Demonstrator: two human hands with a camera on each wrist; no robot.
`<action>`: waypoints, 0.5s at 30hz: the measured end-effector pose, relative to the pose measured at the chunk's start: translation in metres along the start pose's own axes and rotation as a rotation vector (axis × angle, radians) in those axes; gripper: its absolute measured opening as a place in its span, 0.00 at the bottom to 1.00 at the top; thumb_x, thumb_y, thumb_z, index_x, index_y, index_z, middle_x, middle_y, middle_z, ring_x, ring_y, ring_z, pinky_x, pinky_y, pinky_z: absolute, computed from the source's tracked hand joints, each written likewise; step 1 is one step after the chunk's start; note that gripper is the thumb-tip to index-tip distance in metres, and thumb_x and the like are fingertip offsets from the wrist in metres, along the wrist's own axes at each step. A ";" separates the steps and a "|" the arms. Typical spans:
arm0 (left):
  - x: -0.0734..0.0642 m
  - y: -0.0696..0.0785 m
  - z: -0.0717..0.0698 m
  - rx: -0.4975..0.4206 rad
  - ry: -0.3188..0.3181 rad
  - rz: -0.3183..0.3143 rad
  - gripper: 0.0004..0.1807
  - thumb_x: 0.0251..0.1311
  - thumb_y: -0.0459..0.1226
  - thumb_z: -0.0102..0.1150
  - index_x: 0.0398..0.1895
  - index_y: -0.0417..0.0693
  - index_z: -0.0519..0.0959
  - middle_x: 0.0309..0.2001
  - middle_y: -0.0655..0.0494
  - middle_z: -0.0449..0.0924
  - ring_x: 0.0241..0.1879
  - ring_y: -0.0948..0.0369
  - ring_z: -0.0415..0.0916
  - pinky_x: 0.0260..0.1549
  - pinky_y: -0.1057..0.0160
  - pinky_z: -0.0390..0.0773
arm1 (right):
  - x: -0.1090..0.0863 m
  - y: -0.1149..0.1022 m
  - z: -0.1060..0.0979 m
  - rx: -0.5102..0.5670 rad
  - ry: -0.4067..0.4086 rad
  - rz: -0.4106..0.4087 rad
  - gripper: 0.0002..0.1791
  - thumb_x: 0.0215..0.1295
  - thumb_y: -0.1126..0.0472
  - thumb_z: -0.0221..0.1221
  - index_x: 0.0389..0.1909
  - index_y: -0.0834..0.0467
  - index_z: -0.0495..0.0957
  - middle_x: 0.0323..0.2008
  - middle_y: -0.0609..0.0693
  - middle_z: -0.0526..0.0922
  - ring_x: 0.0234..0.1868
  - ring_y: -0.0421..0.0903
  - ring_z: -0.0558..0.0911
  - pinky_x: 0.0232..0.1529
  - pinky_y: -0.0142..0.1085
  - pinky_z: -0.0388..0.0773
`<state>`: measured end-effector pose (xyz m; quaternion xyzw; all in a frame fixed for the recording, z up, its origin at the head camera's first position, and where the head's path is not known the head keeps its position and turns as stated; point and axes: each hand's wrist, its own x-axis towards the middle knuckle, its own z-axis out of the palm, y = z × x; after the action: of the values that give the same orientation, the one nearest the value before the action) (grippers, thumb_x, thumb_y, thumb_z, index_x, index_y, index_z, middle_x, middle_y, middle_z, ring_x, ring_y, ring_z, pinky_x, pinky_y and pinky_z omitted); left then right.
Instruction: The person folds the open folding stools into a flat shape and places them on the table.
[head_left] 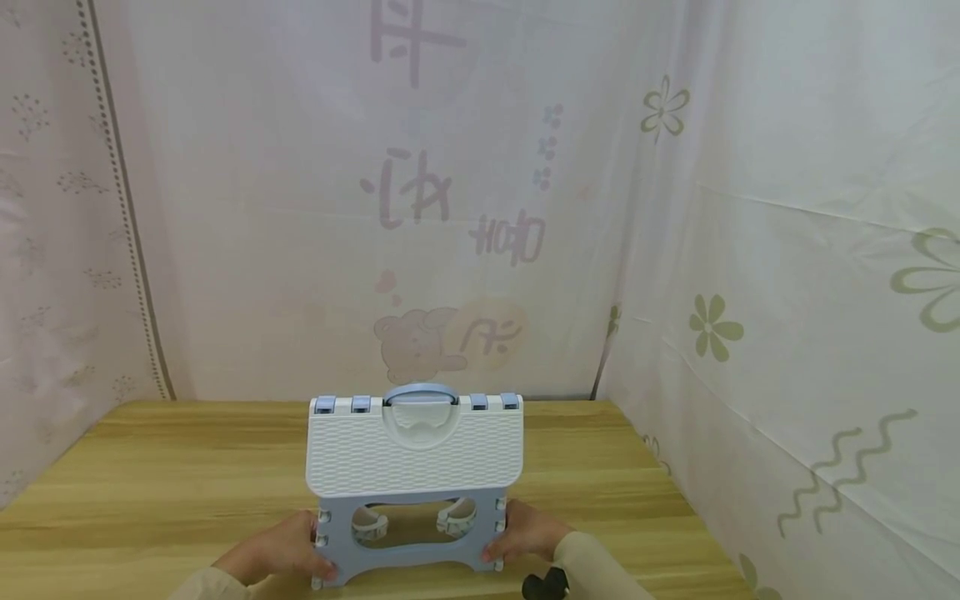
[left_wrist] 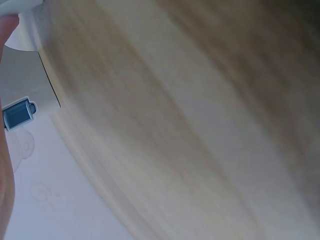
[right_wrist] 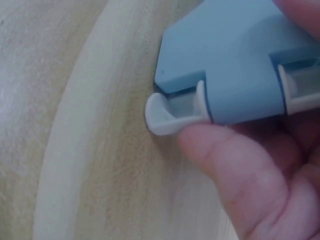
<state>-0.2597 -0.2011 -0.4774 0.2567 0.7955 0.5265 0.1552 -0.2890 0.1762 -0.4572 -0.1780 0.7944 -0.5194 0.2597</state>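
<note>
At the near side of a wood-grain table, a person's two hands hold a folding stool, its white woven-pattern panel tilted above a pale blue leg frame. The left hand is closed on the frame's left edge and the right hand on its right edge, each pinching it with only the frame's thickness between the digits; the right wrist view shows a fingertip against a white hinge piece. The step in hand appears to be steadying the stool by its sides, though whether it is fully unfolded cannot be told. The next move would seem to call for an even grip on both sides, with fingers clear of the joints. No brand or label can be made out on the stool. On the far cloth, large pale purple characters, too faint to read with confidence, hang above a cartoon bear beside a peach disc.
</note>
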 end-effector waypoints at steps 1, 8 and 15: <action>0.000 0.000 0.000 -0.002 0.001 -0.007 0.15 0.38 0.25 0.65 0.33 0.27 0.79 0.33 0.42 0.84 0.33 0.59 0.78 0.33 0.66 0.76 | 0.000 0.000 0.000 0.001 0.000 0.002 0.35 0.46 0.72 0.67 0.58 0.68 0.68 0.46 0.57 0.82 0.44 0.53 0.81 0.41 0.48 0.79; 0.000 0.000 0.002 -0.018 -0.005 -0.017 0.15 0.38 0.25 0.65 0.34 0.27 0.79 0.35 0.39 0.83 0.35 0.54 0.78 0.33 0.66 0.76 | 0.001 0.002 -0.001 -0.010 -0.001 0.013 0.33 0.46 0.71 0.68 0.57 0.68 0.69 0.45 0.56 0.82 0.43 0.52 0.81 0.40 0.47 0.79; 0.000 0.002 0.001 -0.026 -0.013 0.003 0.16 0.39 0.26 0.65 0.34 0.25 0.78 0.34 0.39 0.83 0.33 0.57 0.78 0.32 0.67 0.76 | 0.003 0.003 -0.001 0.005 -0.014 0.016 0.35 0.47 0.71 0.68 0.58 0.68 0.67 0.46 0.56 0.82 0.45 0.53 0.81 0.43 0.49 0.79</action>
<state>-0.2585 -0.1998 -0.4761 0.2594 0.7872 0.5352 0.1630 -0.2923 0.1765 -0.4608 -0.1744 0.7925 -0.5182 0.2701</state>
